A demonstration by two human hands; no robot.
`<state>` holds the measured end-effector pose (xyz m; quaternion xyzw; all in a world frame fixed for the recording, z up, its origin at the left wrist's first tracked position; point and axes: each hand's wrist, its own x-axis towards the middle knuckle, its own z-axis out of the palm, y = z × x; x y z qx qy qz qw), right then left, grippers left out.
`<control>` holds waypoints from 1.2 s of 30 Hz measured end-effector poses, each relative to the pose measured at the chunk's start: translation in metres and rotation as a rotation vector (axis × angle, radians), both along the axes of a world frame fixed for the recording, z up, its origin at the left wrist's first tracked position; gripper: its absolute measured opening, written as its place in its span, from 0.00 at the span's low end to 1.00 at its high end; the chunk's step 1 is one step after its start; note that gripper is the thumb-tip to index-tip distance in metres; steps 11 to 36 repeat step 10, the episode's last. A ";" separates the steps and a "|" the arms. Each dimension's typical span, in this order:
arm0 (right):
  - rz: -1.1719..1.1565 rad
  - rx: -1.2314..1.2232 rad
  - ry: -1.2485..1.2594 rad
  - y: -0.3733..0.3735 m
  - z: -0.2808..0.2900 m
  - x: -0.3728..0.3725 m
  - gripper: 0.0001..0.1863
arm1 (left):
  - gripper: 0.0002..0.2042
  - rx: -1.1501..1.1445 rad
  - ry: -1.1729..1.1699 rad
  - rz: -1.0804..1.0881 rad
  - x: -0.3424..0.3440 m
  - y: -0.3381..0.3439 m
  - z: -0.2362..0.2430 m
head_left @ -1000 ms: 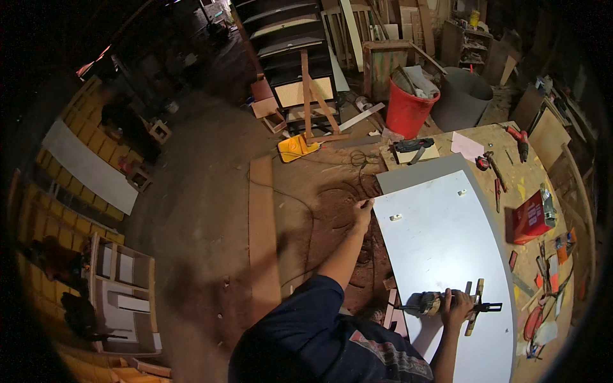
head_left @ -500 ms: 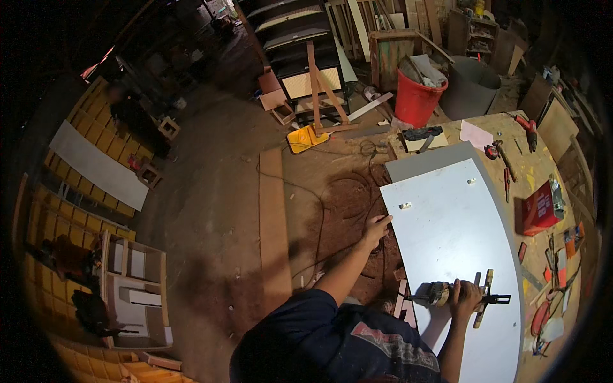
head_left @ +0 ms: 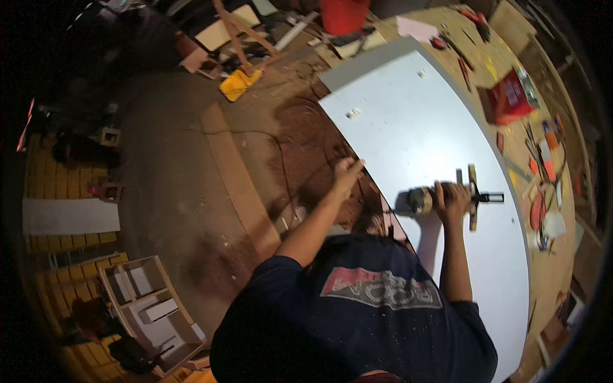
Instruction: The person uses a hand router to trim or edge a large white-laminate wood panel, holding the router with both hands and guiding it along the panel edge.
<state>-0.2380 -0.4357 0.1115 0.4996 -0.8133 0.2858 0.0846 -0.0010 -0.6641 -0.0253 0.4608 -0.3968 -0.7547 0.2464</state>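
Note:
A long white panel (head_left: 408, 127) with one curved side lies over a grey board (head_left: 364, 69) on the workbench. My right hand (head_left: 454, 199) is closed around a power drill (head_left: 420, 201) lying above the panel, its bit pointing left past the panel's edge. Beside that hand sits a crosspiece of narrow bars (head_left: 472, 198) with a black slotted end. My left hand (head_left: 348, 175) is at the panel's left edge, fingertips close to it; blur hides how its fingers are bent. Two small metal fittings (head_left: 353, 113) sit near the panel's far end.
On the bench (head_left: 511, 185) lie a red tin (head_left: 511, 96), a red-and-black power tool (head_left: 477, 24) and several hand tools. A red bucket (head_left: 343, 16) stands beyond it. Left on the floor are a long brown board (head_left: 236, 179), a cable, a yellow object (head_left: 239, 84) and a cabinet frame (head_left: 153, 313).
The view has swung, shifting the scene up and left. My left hand has moved nearer along the panel's edge. My right hand keeps the drill at about the same spot on the panel.

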 end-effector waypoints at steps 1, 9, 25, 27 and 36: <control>0.004 0.017 -0.015 0.001 0.005 0.002 0.12 | 0.11 0.025 0.000 -0.016 0.000 0.008 -0.002; -0.021 0.023 -0.045 0.005 0.001 0.001 0.13 | 0.12 0.065 0.067 -0.077 0.001 0.033 -0.010; -0.024 0.036 -0.067 0.005 -0.002 0.000 0.12 | 0.14 0.086 0.066 -0.103 0.003 0.030 -0.012; -0.024 0.036 -0.067 0.005 -0.002 0.000 0.12 | 0.14 0.086 0.066 -0.103 0.003 0.030 -0.012; -0.024 0.036 -0.067 0.005 -0.002 0.000 0.12 | 0.14 0.086 0.066 -0.103 0.003 0.030 -0.012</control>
